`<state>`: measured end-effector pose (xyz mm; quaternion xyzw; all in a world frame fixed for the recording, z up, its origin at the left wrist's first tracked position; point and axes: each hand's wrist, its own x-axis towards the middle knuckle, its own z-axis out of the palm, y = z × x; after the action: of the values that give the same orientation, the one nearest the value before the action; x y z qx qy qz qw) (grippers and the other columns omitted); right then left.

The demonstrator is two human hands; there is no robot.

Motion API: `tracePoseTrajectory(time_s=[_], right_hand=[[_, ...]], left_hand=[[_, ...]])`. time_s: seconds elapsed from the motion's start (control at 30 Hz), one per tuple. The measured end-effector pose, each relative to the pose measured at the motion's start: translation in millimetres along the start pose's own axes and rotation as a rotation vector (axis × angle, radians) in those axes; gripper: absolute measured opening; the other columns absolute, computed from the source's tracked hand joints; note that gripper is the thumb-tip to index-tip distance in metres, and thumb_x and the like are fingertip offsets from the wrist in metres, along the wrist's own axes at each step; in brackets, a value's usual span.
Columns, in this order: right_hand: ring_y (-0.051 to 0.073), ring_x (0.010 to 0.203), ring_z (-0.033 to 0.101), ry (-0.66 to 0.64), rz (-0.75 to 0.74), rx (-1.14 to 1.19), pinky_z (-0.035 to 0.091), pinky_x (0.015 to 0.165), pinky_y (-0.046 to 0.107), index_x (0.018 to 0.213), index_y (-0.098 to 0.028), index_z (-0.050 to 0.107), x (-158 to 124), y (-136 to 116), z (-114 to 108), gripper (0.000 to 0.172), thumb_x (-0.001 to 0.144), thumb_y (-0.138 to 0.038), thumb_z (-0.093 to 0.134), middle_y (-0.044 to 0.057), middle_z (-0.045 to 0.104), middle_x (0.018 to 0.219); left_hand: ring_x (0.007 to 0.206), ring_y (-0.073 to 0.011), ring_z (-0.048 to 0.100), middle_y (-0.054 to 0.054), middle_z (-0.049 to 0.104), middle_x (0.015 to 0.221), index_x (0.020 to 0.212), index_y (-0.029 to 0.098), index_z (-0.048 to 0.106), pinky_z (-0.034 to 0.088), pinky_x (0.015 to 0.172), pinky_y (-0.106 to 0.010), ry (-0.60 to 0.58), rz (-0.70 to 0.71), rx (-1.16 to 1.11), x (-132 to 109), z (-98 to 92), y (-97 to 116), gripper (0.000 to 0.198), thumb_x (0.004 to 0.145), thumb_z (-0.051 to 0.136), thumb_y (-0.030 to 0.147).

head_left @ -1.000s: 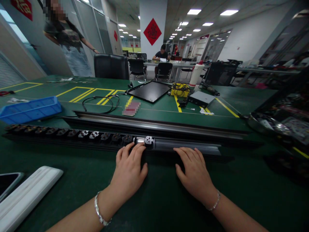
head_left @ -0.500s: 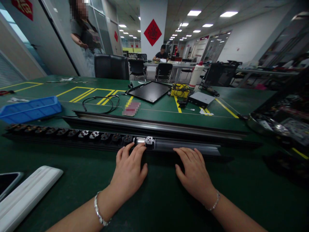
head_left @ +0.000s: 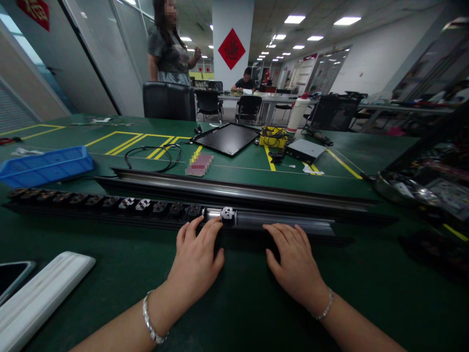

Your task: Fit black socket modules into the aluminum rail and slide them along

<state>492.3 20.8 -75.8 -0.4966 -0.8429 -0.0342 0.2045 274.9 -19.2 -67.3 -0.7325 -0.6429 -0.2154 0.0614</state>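
Note:
A long black power strip rail [head_left: 110, 211] lies across the green table in front of me, with a row of several socket modules [head_left: 146, 206] in its left part. My left hand [head_left: 196, 259] lies flat, fingers stretched out onto the rail's near edge beside a small silver-white module [head_left: 227, 213]. My right hand [head_left: 295, 261] also lies flat, fingertips touching the bare grey part of the rail [head_left: 289, 222]. Neither hand holds anything. A second long black rail [head_left: 238, 190] lies just behind the first.
A blue plastic tray [head_left: 44, 166] sits at the left. A white bar [head_left: 40, 293] and a phone [head_left: 10, 276] lie at the near left. Farther back are a black cable [head_left: 154, 154], a black panel [head_left: 229, 138], a yellow box [head_left: 273, 137] and a grey box [head_left: 306, 149]. A person [head_left: 168, 49] stands behind a black chair [head_left: 168, 100].
My hands have stayed where they were on the rail. The standing person in the background has walked from the far left towards the right, behind the black chair.

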Motion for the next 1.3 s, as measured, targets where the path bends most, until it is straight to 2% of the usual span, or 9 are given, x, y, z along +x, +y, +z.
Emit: tracePoseTrajectory(time_s=[0.73, 0.97, 1.17, 1.3], right_hand=[[0.022, 0.112, 0.047, -0.008, 0.015, 0.018, 0.023, 0.106, 0.046, 0.121, -0.021, 0.051, 0.1, -0.3, 0.0, 0.042, 0.079, -0.020, 0.047, 0.006, 0.058, 0.115], [0.022, 0.112, 0.047, -0.014, 0.016, 0.026, 0.022, 0.106, 0.046, 0.121, -0.020, 0.051, 0.0, -0.5, 0.1, 0.042, 0.079, -0.020, 0.048, 0.006, 0.058, 0.115], [0.022, 0.113, 0.046, -0.017, 0.022, 0.022, 0.022, 0.107, 0.045, 0.122, -0.020, 0.051, 0.0, -0.6, 0.4, 0.042, 0.080, -0.021, 0.048, 0.006, 0.057, 0.116], [0.022, 0.112, 0.046, -0.012, 0.019, 0.024, 0.021, 0.107, 0.045, 0.122, -0.021, 0.051, -0.1, -0.1, 1.2, 0.042, 0.080, -0.021, 0.048, 0.006, 0.058, 0.115]], left_hand=[[0.123, -0.0318, 0.034, -0.003, 0.050, 0.133, 0.126, 0.022, 0.043, 0.027, 0.101, -0.055, -0.048, 0.015, 0.019, -1.4, -0.2, 0.1, 0.049, 0.078, 0.050, 0.019], [0.124, -0.0309, 0.036, -0.002, 0.051, 0.133, 0.125, 0.023, 0.046, 0.028, 0.102, -0.054, -0.055, 0.007, 0.030, -1.3, -2.0, 1.6, 0.048, 0.077, 0.051, 0.021], [0.127, -0.0264, 0.038, -0.007, 0.049, 0.134, 0.128, 0.019, 0.042, 0.020, 0.108, -0.053, -0.039, 0.109, 0.065, -2.3, 2.1, 1.5, 0.049, 0.079, 0.048, 0.021], [0.126, -0.0255, 0.039, -0.013, 0.047, 0.134, 0.128, 0.012, 0.040, 0.023, 0.109, -0.049, -0.051, 0.189, 0.062, -1.8, 5.3, -1.2, 0.051, 0.079, 0.048, 0.021]])
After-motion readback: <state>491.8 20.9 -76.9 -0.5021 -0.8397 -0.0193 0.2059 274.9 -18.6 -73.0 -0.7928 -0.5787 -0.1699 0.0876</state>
